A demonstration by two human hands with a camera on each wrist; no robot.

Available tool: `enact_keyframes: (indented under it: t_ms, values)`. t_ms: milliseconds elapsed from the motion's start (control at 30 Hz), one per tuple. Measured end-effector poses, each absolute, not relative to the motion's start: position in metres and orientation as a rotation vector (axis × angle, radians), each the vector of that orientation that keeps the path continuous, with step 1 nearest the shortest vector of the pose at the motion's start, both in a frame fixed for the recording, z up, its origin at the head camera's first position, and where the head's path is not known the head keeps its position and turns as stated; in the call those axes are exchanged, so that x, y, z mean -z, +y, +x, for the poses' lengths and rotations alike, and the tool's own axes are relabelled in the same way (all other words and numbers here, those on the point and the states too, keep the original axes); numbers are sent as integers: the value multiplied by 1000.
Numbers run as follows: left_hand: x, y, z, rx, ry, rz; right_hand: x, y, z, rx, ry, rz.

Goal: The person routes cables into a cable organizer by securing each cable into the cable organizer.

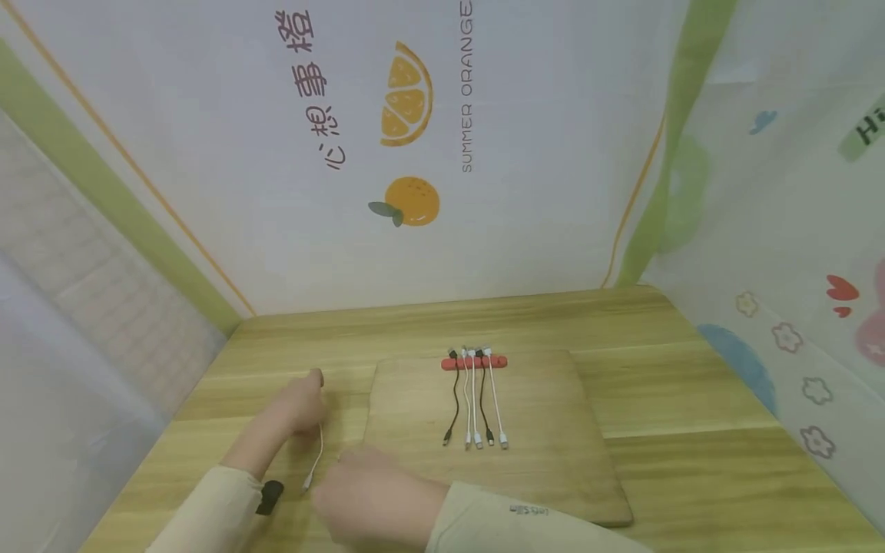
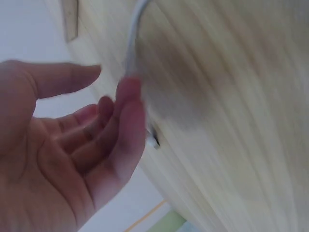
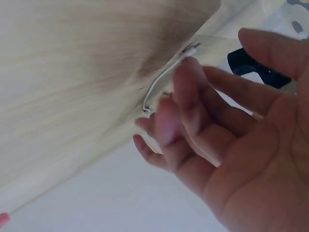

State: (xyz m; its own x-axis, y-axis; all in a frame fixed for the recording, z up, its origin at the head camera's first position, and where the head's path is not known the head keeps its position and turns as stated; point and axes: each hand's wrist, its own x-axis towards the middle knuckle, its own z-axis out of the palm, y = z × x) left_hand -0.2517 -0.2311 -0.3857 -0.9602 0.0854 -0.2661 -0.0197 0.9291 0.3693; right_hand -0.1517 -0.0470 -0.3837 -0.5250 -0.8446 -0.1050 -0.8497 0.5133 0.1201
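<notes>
On the wooden table left of the board lies a short white charging cable, one plug pointing toward me. My left hand is over its far end. In the left wrist view, the fingertips touch or nearly touch the cable, while the thumb stands well apart. My right hand, blurred, is near the cable's close end. Its fingers are loosely bent and hold nothing in the right wrist view, where the cable lies behind the fingertips, apparently apart from them.
A wooden board rests mid-table. At its far edge a red cable holder keeps several cables side by side, including a black cable and a white cable. A black object is beside my left sleeve. Printed cloth hangs behind.
</notes>
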Motion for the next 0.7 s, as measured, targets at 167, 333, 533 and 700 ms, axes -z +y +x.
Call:
enact_keyframes:
  t_ms: [167,333,533,700]
  values:
    - [385,-250,-261,-341,2903,21,389,-75,-155,-316,2781,-1504]
    - [389,-266,-267,-313,2888,21,397,-91,-156,-415,2824,-1356]
    - [390,-271,-270,-309,2882,22,409,-101,-154,-483,2831,-1248]
    - [388,-267,-273,-373,2877,-30,413,-104,-154,-514,2839,-1253]
